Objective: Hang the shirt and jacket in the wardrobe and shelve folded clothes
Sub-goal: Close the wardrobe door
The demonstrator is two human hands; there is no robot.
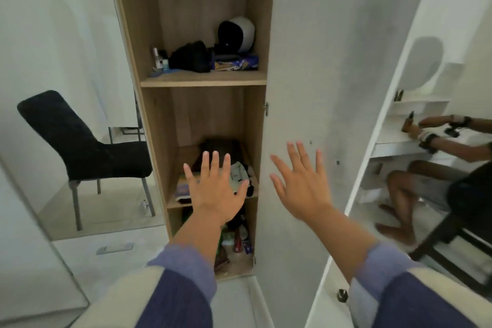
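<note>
A: Wardrobe (202, 34), tall wood-lined compartment, open, long axis vertical, dead ahead of both hands. Its white door (306, 74) is swung out to the right.

B: Shirt, jacket, folded clothes?

A: None in either hand. No hanging rail visible in this compartment, only shelves. Can't tell where the shirt or jacket are; not in frame.

B: Shelves then.

A: Top shelf (203, 82) holds a dark bag, a white-and-black helmet-like thing (237, 34) and a blue packet. Middle shelf (183, 204) has a heap of mixed cloth and paper (can't tell if any of it counts as folded clothes). Bottom is cluttered with bottles and packets.

B: Hands?

A: Left hand (215, 189) raised in front of the middle shelf, palm forward, fingers (214, 161) spread apart, gripping nothing. Right hand (300, 186) over the door's inner face, also splayed and empty; touching the door or just short of it, can't tell. Left is nearer the shelf opening.

B: Room to move?

A: Opening is narrow, side walls close. Free space is above the stuff on each shelf. Black chair (80, 146) well off to the left, another person seated at the far right, clear of the reach.
</note>
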